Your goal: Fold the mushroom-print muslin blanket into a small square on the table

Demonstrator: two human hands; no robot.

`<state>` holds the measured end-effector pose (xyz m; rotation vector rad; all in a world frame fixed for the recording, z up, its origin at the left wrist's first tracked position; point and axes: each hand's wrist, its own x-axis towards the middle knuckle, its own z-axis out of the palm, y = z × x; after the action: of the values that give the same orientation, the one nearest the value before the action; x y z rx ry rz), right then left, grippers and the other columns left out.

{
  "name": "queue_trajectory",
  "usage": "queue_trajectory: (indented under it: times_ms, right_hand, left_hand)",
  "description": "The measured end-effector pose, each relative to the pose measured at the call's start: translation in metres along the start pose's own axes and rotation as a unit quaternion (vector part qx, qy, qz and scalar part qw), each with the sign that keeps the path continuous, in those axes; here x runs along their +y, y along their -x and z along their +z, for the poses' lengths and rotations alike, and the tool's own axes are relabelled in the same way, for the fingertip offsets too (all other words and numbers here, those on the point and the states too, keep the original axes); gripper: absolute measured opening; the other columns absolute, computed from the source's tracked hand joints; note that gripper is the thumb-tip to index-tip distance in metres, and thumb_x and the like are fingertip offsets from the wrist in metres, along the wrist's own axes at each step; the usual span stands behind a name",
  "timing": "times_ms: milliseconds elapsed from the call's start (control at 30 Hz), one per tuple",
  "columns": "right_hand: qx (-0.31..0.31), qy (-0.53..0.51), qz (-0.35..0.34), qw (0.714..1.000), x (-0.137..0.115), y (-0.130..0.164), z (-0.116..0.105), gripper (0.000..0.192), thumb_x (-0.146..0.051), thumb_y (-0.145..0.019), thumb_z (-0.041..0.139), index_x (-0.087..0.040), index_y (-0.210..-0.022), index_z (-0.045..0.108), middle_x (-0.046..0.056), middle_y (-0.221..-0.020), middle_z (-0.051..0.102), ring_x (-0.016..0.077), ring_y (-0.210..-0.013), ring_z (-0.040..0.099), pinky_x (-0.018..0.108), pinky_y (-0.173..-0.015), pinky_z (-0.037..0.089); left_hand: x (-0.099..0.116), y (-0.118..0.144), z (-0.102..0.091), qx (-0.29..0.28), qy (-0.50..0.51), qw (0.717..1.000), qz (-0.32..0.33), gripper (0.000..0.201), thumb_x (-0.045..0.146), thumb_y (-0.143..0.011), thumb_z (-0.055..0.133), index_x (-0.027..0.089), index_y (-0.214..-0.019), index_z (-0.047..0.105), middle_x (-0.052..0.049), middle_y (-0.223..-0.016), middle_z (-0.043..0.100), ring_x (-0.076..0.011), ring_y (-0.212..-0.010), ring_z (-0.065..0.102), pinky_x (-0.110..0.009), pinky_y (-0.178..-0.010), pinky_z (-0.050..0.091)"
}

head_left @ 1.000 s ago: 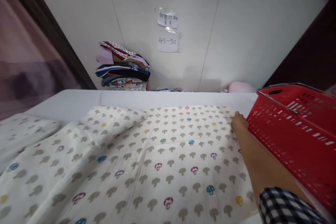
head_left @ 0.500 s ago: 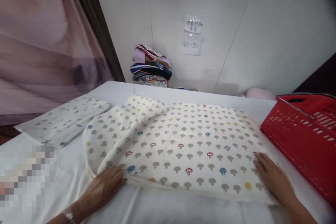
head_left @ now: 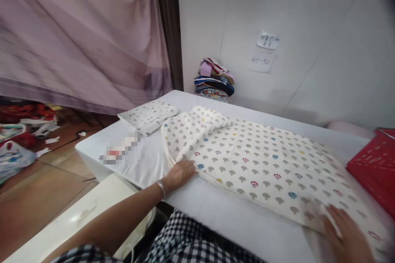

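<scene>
A cream cloth (head_left: 265, 176) printed with grey and coloured mushrooms lies spread on the white-covered table (head_left: 240, 205). Toward its left end, part of the cloth is folded over and bunched. My left hand (head_left: 180, 174) rests on the front edge near that fold, fingers stretched out on the fabric. At the front right, my right hand (head_left: 347, 232) is over the cloth, smeared by motion. A whitish strip shows among its fingers; whether they grip the cloth is unclear. Beyond the bunched end lies a folded white cloth (head_left: 148, 116) with small dark prints.
A red plastic basket (head_left: 375, 168) stands at the table's right end. A stack of folded fabrics (head_left: 214, 80) sits against the wall behind. Left of the table are a pale bench (head_left: 83, 213) and plastic bags (head_left: 15, 158) on the tiled floor. A pixelated item (head_left: 120, 150) lies at the table's left.
The view has swung left, bringing the floor and bench into sight. My right hand has moved toward the cloth's front edge; my left hand stays by the fold.
</scene>
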<state>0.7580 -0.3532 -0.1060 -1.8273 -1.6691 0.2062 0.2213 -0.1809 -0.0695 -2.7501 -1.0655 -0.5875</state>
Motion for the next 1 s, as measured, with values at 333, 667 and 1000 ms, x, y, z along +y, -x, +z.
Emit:
queue_trajectory:
  times_ms: [333,667,1000]
  right_hand:
    - [-0.152,-0.044,-0.287,0.945,-0.291,-0.092,0.178,0.031,-0.018,-0.085,0.04,-0.017,-0.109,0.06,0.009,-0.111,0.063,0.0218,-0.104,0.055,0.04,-0.092,0.045]
    - [-0.125,-0.076,-0.285,0.947,-0.316,-0.072,0.232,0.037,-0.008,-0.079,0.04,-0.015,-0.113,0.055,0.008,-0.094,0.06,0.0212,-0.092,0.054,0.036,-0.083,0.046]
    - [-0.083,-0.102,-0.3,0.945,-0.311,-0.063,0.23,0.037,-0.009,-0.085,0.035,-0.023,-0.109,0.06,0.007,-0.092,0.058,0.0205,-0.089,0.054,0.036,-0.079,0.049]
  left_hand:
    - [0.004,0.0,0.003,0.002,-0.017,1.0,-0.016,0.035,0.038,-0.095,0.034,0.017,-0.077,0.055,-0.004,-0.077,0.058,-0.0152,-0.073,0.054,-0.031,-0.068,0.042]
    - [0.003,0.009,0.006,0.018,0.013,0.999,-0.048,0.033,0.041,-0.092,0.041,0.016,-0.078,0.057,-0.005,-0.074,0.059,-0.0167,-0.073,0.055,-0.033,-0.07,0.04]
    - [-0.066,0.023,-0.024,0.238,0.21,0.798,-0.513,0.025,0.032,-0.08,0.059,0.018,-0.1,0.058,-0.013,-0.112,0.059,-0.025,-0.105,0.055,-0.039,-0.091,0.042]
